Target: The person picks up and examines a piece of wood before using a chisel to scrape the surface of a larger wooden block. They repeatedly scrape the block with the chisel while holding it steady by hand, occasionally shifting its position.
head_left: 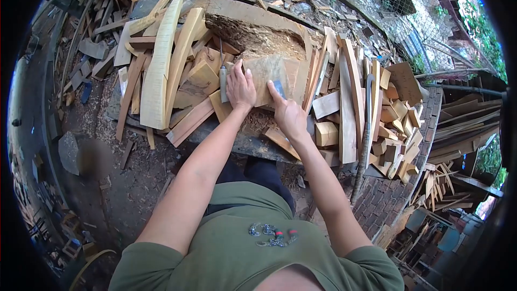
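Note:
A flat, pale wooden board [264,70] lies in the middle of the cluttered bench, in front of a thick, rough-edged slab [253,29]. My left hand [240,86] rests on the board's left edge with its fingers spread. Against the right part of the board, my right hand [288,114] presses a small blue-grey flat piece [279,88], its index finger stretched out on top and the other fingers curled. A tool with a grey handle [223,82] and a thin shaft stands just left of my left hand.
Long curved planks [161,75] lie at the left. Upright-looking strips [347,102] and a heap of small blocks [396,134] fill the right side, with a long curved metal bar [368,124] among them. Wood scraps cover the ground beyond the bench.

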A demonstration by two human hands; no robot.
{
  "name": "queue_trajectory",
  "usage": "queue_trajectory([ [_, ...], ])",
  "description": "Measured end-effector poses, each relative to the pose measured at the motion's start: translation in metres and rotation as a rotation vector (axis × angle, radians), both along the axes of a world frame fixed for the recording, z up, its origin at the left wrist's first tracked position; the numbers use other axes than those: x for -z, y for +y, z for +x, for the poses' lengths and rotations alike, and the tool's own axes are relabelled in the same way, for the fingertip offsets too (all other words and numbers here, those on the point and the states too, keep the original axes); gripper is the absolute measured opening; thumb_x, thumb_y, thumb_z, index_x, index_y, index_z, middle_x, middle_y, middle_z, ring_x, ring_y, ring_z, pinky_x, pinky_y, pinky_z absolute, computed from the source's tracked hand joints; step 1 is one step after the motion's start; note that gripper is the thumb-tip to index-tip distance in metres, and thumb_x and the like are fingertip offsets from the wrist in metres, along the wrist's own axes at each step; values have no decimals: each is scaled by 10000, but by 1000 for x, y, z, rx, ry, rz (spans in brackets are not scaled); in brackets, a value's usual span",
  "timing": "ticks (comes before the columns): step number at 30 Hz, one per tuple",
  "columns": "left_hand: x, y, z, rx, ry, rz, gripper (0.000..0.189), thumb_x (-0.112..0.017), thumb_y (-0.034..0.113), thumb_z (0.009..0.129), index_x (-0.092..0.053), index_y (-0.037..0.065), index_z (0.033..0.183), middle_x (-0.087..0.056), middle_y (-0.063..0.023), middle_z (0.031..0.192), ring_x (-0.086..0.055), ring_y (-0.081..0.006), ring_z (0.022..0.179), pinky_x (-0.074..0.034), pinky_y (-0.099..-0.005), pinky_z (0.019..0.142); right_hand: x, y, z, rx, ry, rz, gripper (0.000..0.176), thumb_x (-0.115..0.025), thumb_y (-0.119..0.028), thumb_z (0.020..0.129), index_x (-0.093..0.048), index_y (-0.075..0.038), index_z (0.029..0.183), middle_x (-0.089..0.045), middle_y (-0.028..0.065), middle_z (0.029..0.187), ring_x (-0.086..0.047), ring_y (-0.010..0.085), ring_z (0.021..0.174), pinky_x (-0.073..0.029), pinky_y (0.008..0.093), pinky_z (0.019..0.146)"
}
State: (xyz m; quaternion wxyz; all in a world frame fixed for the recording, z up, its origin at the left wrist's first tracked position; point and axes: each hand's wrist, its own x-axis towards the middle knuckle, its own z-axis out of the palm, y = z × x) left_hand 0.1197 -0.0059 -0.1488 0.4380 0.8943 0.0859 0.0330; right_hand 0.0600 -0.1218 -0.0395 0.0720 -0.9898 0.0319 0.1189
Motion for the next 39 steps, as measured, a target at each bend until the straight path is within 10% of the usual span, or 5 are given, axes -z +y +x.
queue_trajectory([
  [39,1,1,1,-21,-44,-53,422,-362,290,980,-409,127,1366,-472,-86,1372,-458,-327,1201,-367,-444,1003,9,15,22,-14,-94,60,549,-445,-91,865,-485,-309,1367,-656,225,757,-672,378,684,-541,473,597],
])
